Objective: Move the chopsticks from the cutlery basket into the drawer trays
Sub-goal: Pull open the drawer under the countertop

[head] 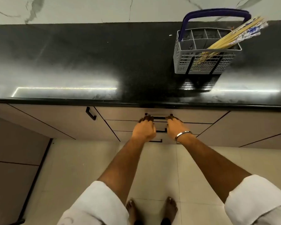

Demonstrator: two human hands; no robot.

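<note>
A grey plastic cutlery basket (201,62) with a blue handle stands on the black counter at the right. Several wooden chopsticks (234,38) with blue-and-white patterned ends lean out of its right compartment. Below the counter edge the top drawer (193,115) is closed, so its trays are hidden. My left hand (144,127) and my right hand (177,127) both have their fingers curled over the drawer's black bar handle (159,118), one at each end. A silver bangle sits on my right wrist.
The black stone counter (88,62) runs the full width, with a marble wall behind. Two more drawers with black handles lie under the top one. A cabinet door handle (90,113) is to the left. My bare feet stand on pale floor tiles.
</note>
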